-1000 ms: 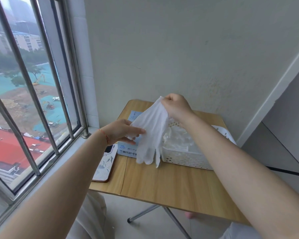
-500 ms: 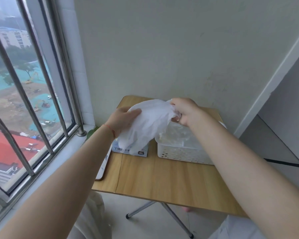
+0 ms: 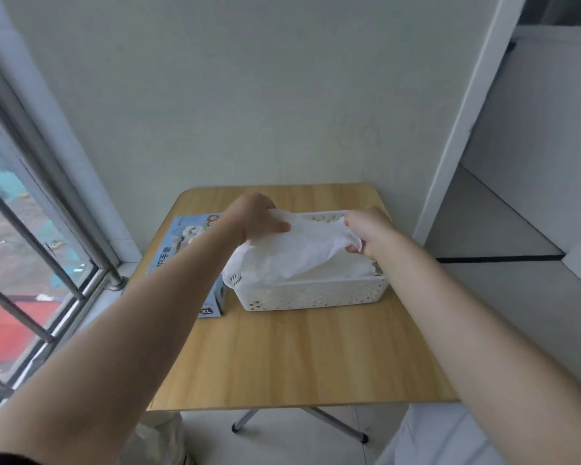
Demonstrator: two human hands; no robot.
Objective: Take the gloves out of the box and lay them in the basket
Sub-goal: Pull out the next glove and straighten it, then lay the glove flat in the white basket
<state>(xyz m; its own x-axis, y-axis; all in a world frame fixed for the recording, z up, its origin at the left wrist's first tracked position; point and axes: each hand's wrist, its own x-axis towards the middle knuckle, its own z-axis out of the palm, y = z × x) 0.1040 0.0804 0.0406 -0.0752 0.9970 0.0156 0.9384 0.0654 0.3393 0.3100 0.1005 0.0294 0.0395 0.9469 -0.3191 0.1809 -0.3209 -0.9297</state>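
A white glove (image 3: pixel 302 250) is stretched flat just above the white perforated basket (image 3: pixel 316 295) on the wooden table. My left hand (image 3: pixel 255 216) grips the glove's left end and my right hand (image 3: pixel 366 231) pinches its right end. More white gloves lie in the basket beneath it. The blue glove box (image 3: pixel 182 253) lies to the left of the basket, partly hidden by my left forearm, with white glove material showing at its opening.
The small wooden folding table (image 3: pixel 299 357) stands against a pale wall. A barred window (image 3: pixel 31 250) runs along the left. A white door frame (image 3: pixel 463 129) and a tiled floor lie to the right. The table's front half holds only my forearms above it.
Both hands carried the glove rightward and down, from hanging in front of the box to spread flat over the basket. The camera view has shifted right and down.
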